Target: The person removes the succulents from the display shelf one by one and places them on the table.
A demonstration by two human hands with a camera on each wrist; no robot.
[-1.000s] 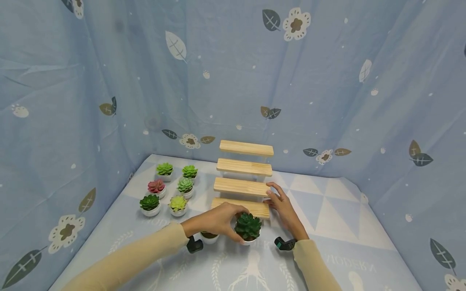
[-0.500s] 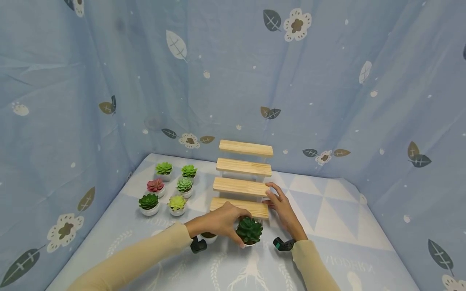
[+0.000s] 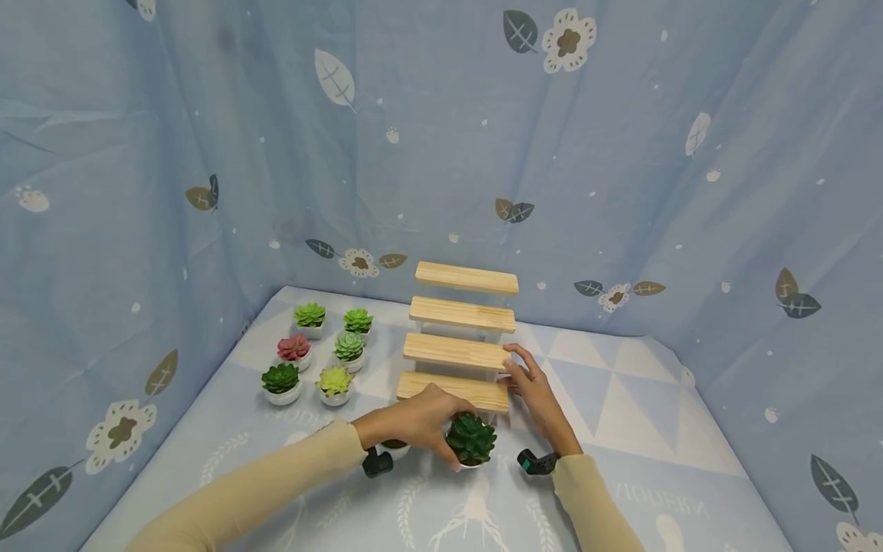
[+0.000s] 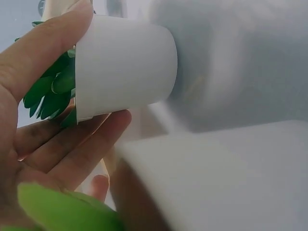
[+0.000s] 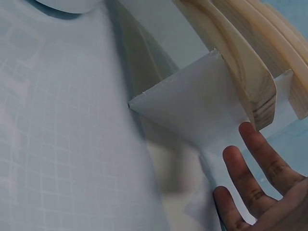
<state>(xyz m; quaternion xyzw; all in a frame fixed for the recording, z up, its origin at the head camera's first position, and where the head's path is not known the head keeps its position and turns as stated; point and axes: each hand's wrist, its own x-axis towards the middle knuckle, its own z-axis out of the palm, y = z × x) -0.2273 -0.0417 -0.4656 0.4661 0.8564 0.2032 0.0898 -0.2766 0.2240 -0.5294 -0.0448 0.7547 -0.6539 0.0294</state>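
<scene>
My left hand (image 3: pixel 428 420) holds a dark green succulent (image 3: pixel 472 438) by its white pot (image 4: pixel 125 67), thumb on one side of the rim and fingers on the other. The pot's base is close over the table in front of a wooden tiered shelf (image 3: pixel 455 351). Under the left wrist, another potted plant (image 3: pixel 396 449) is mostly covered; its light green leaf (image 4: pixel 62 207) shows blurred in the left wrist view. My right hand (image 3: pixel 534 392) rests at the shelf's right end, fingers loosely extended, one fingertip right at a board's end (image 5: pixel 262 108) beside the white side panel (image 5: pixel 197 101).
Several potted succulents stand in two columns on the left, among them a red one (image 3: pixel 294 349), a dark green one (image 3: pixel 280 380) and a yellow-green one (image 3: pixel 335 382). A patterned blue curtain (image 3: pixel 441 153) hangs behind and beside the table (image 3: pixel 621 475).
My left hand and the succulent have shifted slightly right and toward me, covering more of the plant under the wrist. The right hand has stayed at the shelf's end.
</scene>
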